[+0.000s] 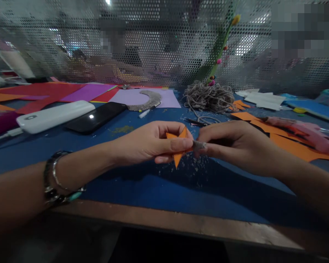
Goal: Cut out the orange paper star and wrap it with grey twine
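An orange paper star (177, 159) is pinched between the thumb and fingers of my left hand (164, 140), its points sticking out around them. My right hand (230, 144), closed at the fingertips, grips a small grey piece (199, 145) against the star's right side. What that piece is made of is too blurred to tell. Pale crumbs (199, 168) lie scattered on the blue tabletop (159, 197) beneath both hands.
Behind my hands are a tangle of grey cord (210, 95), a grey crescent (149, 100) and lilac paper (171, 98). To the left lie a black phone (98, 117) and a white device (56, 115). Orange sheets (287, 146) and a pink glue gun (304, 131) lie right.
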A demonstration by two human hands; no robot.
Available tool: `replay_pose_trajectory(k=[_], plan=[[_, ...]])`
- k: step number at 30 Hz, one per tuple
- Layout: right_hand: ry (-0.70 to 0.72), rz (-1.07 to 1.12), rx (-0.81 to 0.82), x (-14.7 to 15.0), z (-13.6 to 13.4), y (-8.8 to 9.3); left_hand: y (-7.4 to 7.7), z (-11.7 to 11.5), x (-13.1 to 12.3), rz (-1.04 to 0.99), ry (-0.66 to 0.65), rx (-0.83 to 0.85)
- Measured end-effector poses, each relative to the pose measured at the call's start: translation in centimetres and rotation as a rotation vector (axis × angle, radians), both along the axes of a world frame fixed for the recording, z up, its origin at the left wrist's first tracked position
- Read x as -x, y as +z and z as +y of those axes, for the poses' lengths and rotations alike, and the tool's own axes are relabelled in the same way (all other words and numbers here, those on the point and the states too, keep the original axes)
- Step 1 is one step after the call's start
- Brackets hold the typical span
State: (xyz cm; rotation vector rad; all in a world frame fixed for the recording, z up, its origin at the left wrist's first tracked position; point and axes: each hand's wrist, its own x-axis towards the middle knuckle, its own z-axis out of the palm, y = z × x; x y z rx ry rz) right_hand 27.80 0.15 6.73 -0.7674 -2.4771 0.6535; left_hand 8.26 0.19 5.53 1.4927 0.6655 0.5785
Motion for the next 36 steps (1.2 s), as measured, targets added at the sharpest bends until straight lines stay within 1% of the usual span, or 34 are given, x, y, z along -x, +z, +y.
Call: replay_pose_trajectory(k=[2, 4, 7, 9, 11, 13, 14, 16, 17, 21, 23, 24, 26, 28, 31, 36], plan=[[0.063, -0.029, 0.175, -0.2, 0.3, 0.1, 0.1, -0.1, 0.0, 0.038, -0.075, 0.029], [0.085, -0.054, 0.267, -0.3, 0.5, 0.1, 0.2, -0.3, -0.1, 0.107, -0.154, 0.060], [0.043, -0.072, 0.281, 0.0, 0.5, -0.1, 0.2, -0.4, -0.2, 0.232, -0.230, 0.067], [0.000, -0.075, 0.272, 0.3, 0.2, -0.2, 0.1, -0.5, -0.2, 0.299, -0.233, 0.037], [-0.059, -0.061, 0.247, 0.6, -0.2, -0.3, 0.0, -0.6, -0.3, 0.355, -0.201, -0.010], [-0.141, -0.044, 0.172, 0.9, -0.7, -0.3, -0.1, -0.5, -0.4, 0.391, -0.144, -0.066], [-0.178, -0.035, 0.107, 1.1, -0.9, -0.3, -0.1, -0.4, -0.5, 0.391, -0.112, -0.086], [-0.230, -0.033, -0.079, 1.3, -1.4, -0.4, -0.1, -0.3, -0.6, 0.352, -0.055, -0.102], [-0.234, -0.041, -0.192, 1.3, -1.6, -0.4, -0.2, -0.2, -0.7, 0.322, -0.033, -0.101], [-0.144, -0.114, -0.646, 1.3, -2.0, -0.5, -0.1, 0.1, -0.8, 0.221, 0.034, -0.070], [-0.102, -0.143, -0.789, 1.1, -2.0, -0.6, -0.1, 0.1, -0.7, 0.173, 0.063, -0.049], [-0.094, -0.153, -0.826, 1.1, -1.9, -0.7, 0.0, 0.1, -0.6, 0.140, 0.071, -0.031], [-0.097, -0.154, -0.851, 1.0, -1.8, -0.8, 0.0, 0.1, -0.5, 0.051, 0.081, 0.018], [-0.105, -0.133, -0.838, 1.0, -1.7, -0.8, 0.1, 0.1, -0.5, -0.041, 0.092, 0.060], [-0.130, -0.089, -0.764, 1.1, -1.6, -0.8, 0.1, 0.0, -0.5, -0.128, 0.096, 0.077], [-0.145, 0.005, -0.605, 1.1, -1.4, -0.6, 0.1, 0.1, -0.5, -0.197, 0.052, 0.063]])
